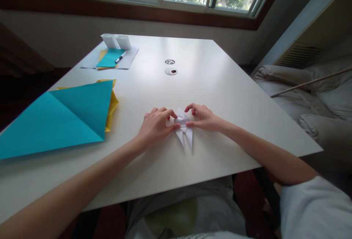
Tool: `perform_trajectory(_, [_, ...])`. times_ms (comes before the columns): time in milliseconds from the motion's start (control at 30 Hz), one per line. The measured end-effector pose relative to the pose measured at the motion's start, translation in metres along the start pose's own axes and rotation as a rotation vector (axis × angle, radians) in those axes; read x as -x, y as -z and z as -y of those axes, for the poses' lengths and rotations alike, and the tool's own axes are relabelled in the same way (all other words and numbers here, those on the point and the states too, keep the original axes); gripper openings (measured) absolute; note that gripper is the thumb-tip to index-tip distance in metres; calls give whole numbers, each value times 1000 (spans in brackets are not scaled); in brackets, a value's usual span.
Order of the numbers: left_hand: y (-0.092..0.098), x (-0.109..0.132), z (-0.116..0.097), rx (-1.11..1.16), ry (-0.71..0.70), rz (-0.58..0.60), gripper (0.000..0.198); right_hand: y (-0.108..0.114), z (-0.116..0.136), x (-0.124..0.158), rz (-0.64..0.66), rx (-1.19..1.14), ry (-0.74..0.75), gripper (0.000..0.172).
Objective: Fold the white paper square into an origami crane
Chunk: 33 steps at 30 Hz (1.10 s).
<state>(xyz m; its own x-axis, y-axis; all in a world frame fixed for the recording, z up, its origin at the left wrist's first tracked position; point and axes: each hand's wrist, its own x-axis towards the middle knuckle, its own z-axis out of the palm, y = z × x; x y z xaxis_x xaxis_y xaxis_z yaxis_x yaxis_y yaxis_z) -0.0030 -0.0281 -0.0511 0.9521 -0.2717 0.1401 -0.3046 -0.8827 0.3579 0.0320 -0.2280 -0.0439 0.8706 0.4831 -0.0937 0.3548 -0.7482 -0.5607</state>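
Note:
A small white folded-paper figure lies on the white table in front of me, two narrow points of it aimed toward my body. My left hand grips its left side, thumb at the middle and index finger curled near the upper edge. On the other side, my right hand has its thumb pressed on the figure's right edge, with the index finger arched above. Part of the paper's sides is covered by my fingers.
A large creased teal paper sheet lies at left over yellow folded paper. Farther back are a teal sheet, a pen and white paper boxes. Two round grommets sit mid-table. An armchair stands at right.

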Motion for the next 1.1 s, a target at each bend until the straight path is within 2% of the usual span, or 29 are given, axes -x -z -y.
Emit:
perform_trajectory(100, [0, 3, -3, -17, -22, -40, 28, 1, 0, 1, -7, -8, 6, 40])
perform_trajectory(233, [-2, 7, -2, -102, -128, -104, 15, 0, -1, 1, -21, -11, 56, 31])
perform_trajectory(300, [-2, 8, 3, -95, -170, -109, 14, -1, -2, 0, -17, -9, 84, 25])
perform_trajectory(500, [2, 8, 18, -16, -314, -70, 22, -2, -7, 1, -72, -64, 149, 17])
perform_trajectory(733, [7, 11, 19, -173, -584, 30, 33, -4, -13, 3, -97, -38, 237, 19])
perform_trajectory(900, [10, 16, 17, -320, -619, 49, 37, -4, -11, 6, -202, 92, 456, 14])
perform_trajectory(1000, [11, 16, 15, -346, -618, 36, 36, -1, -8, 8, -154, 170, 597, 18])
perform_trajectory(1100, [12, 14, 15, -299, -600, 21, 34, 6, -9, 9, -80, 222, 657, 22])
